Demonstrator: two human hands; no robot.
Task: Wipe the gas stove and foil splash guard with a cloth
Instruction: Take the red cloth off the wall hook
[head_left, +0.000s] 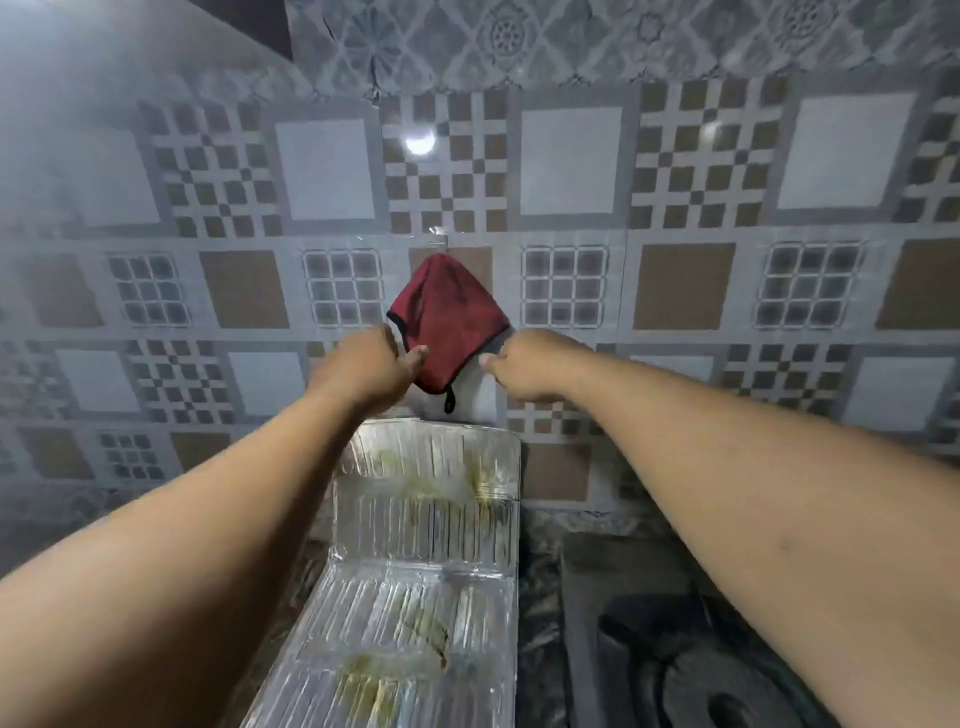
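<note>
A dark red cloth (445, 317) hangs by one corner from a point on the tiled wall. My left hand (369, 366) grips its lower left edge between thumb and fingers. My right hand (524, 364) is curled at the cloth's lower right edge; whether it pinches the cloth is unclear. Below my hands stands the ribbed foil splash guard (431, 525), bent at a fold and marked with yellow-brown stains. The dark gas stove (670, 639) with its burner lies at the lower right, partly hidden by my right forearm.
The patterned tile wall (571, 161) fills the background and wraps round on the left. A dark mottled counter (540, 597) runs between the foil guard and the stove.
</note>
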